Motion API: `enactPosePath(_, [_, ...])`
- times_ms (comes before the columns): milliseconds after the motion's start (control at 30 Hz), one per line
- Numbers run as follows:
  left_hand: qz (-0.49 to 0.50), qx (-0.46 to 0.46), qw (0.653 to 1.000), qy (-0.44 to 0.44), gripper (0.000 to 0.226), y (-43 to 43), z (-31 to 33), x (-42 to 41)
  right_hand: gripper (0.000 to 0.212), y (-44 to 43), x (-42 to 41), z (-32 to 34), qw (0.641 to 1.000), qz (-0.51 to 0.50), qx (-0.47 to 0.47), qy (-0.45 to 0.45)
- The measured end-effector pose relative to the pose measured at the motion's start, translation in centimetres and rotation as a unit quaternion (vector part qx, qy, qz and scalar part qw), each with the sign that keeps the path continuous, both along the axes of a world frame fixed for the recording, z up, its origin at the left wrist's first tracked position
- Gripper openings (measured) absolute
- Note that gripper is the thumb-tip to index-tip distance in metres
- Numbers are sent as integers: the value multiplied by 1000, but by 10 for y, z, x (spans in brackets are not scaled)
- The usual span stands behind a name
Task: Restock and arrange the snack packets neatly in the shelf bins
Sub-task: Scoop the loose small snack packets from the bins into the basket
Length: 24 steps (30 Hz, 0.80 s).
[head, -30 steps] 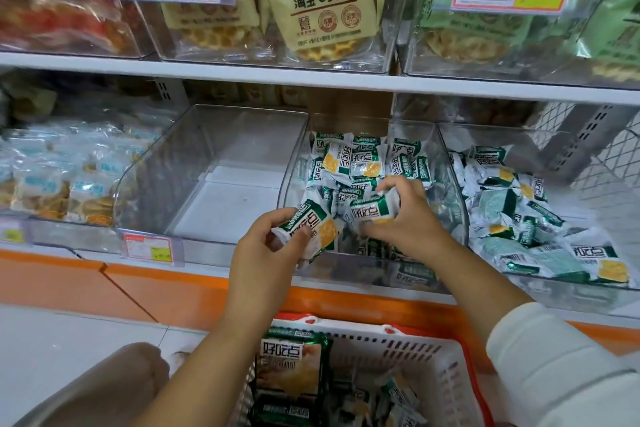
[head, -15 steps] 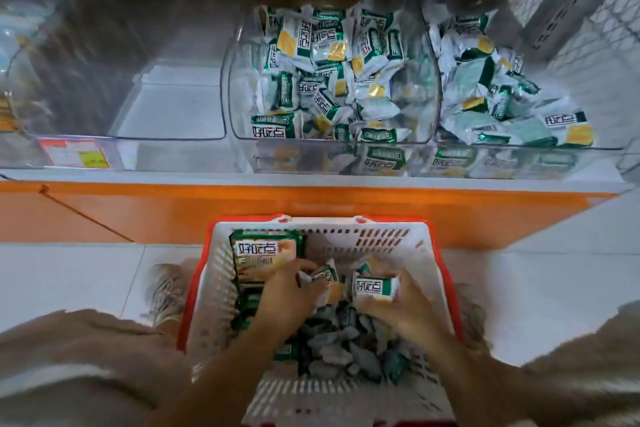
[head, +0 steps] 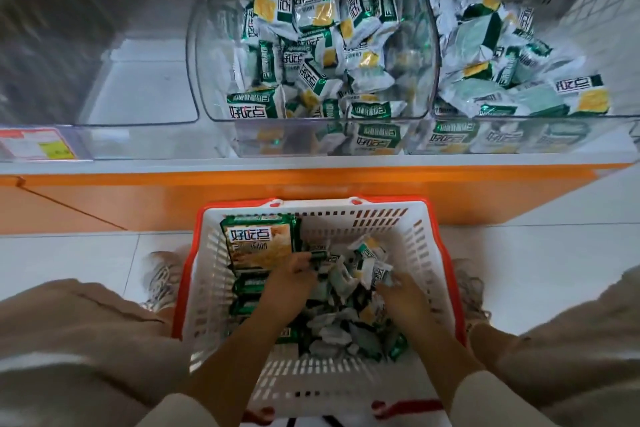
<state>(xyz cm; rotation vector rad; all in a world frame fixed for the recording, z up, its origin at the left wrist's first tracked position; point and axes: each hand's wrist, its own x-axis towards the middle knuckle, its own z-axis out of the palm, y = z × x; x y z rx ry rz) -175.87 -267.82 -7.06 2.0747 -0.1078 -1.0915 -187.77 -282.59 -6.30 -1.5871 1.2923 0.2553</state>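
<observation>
Down in the white basket on the floor. My left grip is curled round a small green snack packet, and my right grip pinches a second packet off the loose pile. The middle bin up on the shelf looks pretty full.
</observation>
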Motion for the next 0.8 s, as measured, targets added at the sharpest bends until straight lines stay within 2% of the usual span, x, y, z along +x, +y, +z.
enactPosePath(33, [7,-20,998,-63,39,0,16,1,8,0,6,8,999,20,-33,-22])
enactPosePath(100, [22,-80,977,-195,32,-2,60,3,14,3,18,30,988,35,-85,-123])
enactPosePath(233, [20,-205,898,-390,25,-7,162,31,17,12,48,133,929,67,-150,-333])
enactPosePath(300, [-4,-198,861,-468,29,-6,198,59,16,9,65,177,900,93,-158,-395])
enactPosePath(367, [-55,-146,832,-533,36,-6,219,92,17,-5,89,205,879,123,-193,-419])
enactPosePath(433, [-141,-70,820,-551,45,-8,227,121,20,-25,120,221,873,196,-240,-378])
enactPosePath(533, [-236,23,836,-495,53,-16,235,146,32,-63,165,222,870,370,-274,-177])
enactPosePath(600, [-288,73,837,-460,56,-23,238,152,49,-76,184,215,838,471,-271,-45])
enactPosePath(633, [-312,94,832,-450,57,-26,238,154,58,-78,190,212,823,501,-267,-8])
enactPosePath(700, [-342,127,821,-439,58,-32,237,157,65,-80,200,207,809,524,-264,17])
enactPosePath(800, [-355,142,821,-425,55,-38,235,161,59,-85,207,200,796,542,-270,10])
